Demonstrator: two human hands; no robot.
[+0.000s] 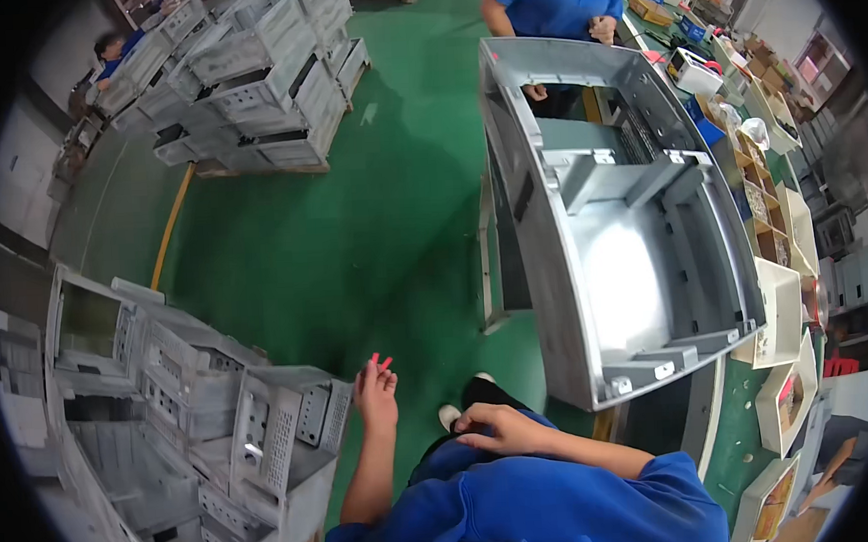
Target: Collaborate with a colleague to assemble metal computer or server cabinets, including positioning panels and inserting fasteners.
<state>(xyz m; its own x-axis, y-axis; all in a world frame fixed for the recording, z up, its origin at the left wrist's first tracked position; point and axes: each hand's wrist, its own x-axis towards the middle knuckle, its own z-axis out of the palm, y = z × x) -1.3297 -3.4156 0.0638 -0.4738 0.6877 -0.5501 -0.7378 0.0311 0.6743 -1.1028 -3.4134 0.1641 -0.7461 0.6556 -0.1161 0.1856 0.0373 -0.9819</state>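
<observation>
Small red strips [381, 361] stick up from the fingertips of my left hand [377, 397], which is closed on them; their exact kind I cannot make out. That hand is raised beside the grey metal boxes at the lower left. My right hand [501, 428] hangs in front of my body with its fingers loosely apart, and nothing shows in it. To the right stands a large grey metal cabinet housing [542, 265], its open side up, with crossbars and brackets inside. Neither hand touches it.
Stacked grey metal housings [278, 102] stand on a pallet at the far left. More metal boxes [290, 426] are piled at the near left. A person in a blue shirt [548, 5] stands behind the cabinet. Along the right runs a bench with parts bins [778, 312].
</observation>
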